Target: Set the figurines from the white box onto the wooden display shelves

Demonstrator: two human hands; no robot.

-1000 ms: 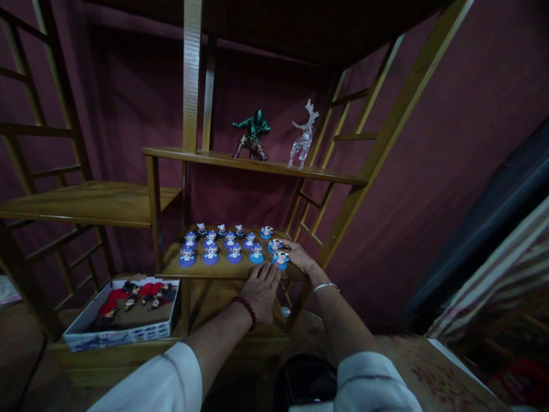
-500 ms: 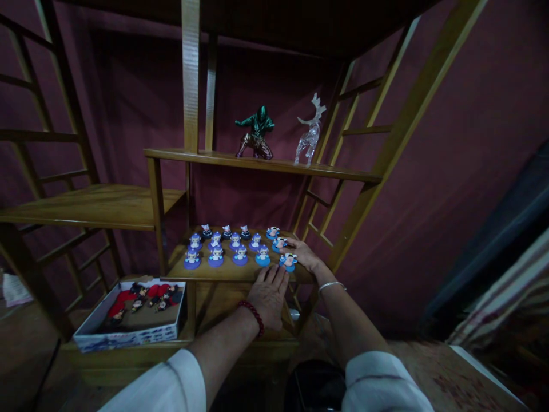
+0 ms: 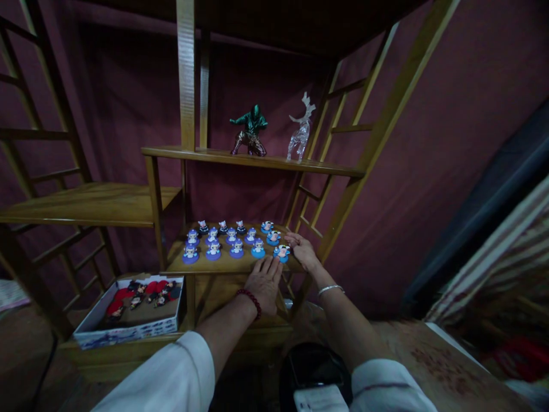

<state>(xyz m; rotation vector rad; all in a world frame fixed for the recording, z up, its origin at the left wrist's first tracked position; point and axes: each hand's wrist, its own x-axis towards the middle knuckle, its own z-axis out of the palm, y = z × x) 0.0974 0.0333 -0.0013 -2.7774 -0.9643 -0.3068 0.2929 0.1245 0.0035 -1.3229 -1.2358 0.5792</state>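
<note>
Below, figurines (image 3: 136,301) in box (image 3: 128,336), fingers (image 3: 295,240) near toys (image 3: 282,253)

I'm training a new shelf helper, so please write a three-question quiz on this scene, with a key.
1. Which hand wears the red beaded bracelet?
2. True or false: in the picture, the clear deer stands right of the green-topped figurine.
3. How many dark-based figurines stand behind the purple-based figurines?

Key: 1. The left hand. 2. True. 3. Three.
</note>
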